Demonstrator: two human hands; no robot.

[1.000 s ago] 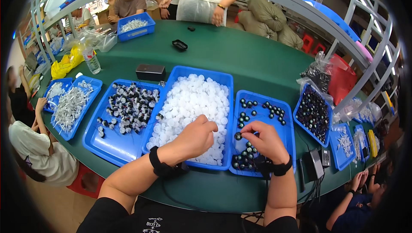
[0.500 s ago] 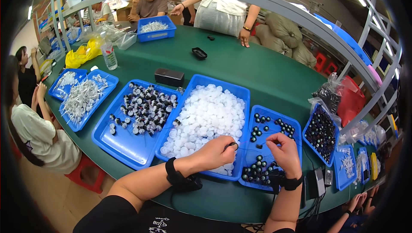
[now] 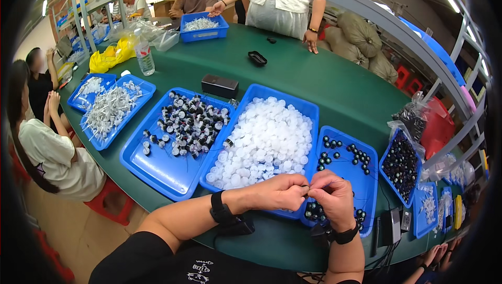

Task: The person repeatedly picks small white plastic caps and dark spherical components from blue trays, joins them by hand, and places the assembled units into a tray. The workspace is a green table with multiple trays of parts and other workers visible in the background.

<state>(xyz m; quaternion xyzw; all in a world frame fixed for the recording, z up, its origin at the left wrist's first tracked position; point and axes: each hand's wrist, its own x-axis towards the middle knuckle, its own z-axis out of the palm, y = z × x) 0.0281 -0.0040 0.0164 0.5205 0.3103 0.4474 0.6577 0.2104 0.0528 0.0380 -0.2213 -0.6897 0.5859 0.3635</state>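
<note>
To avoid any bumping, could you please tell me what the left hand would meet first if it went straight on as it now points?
Probably the right hand, just ahead of the left hand; whether they touch is unclear.

Before us on the table [image 3: 324,80], the middle tray [image 3: 293,100] holds caps [image 3: 266,137]. Touching its left side is a tray of parts [image 3: 191,124]; just right of it, a tray of balls [image 3: 315,212]. Our left hand [image 3: 285,194] and right hand [image 3: 334,197] meet above the near ends of the caps and the balls, a small piece [image 3: 305,186] between their fingertips. At far left lie two trays of sticks [image 3: 111,109], a bottle [image 3: 145,59] behind them, a bag [image 3: 112,56] left of the bottle. A box [image 3: 220,86] stands behind the parts, a dish [image 3: 257,58] farther back. Beyond the table are sacks [image 3: 361,35]; on our left, a stool [image 3: 111,203].
</note>
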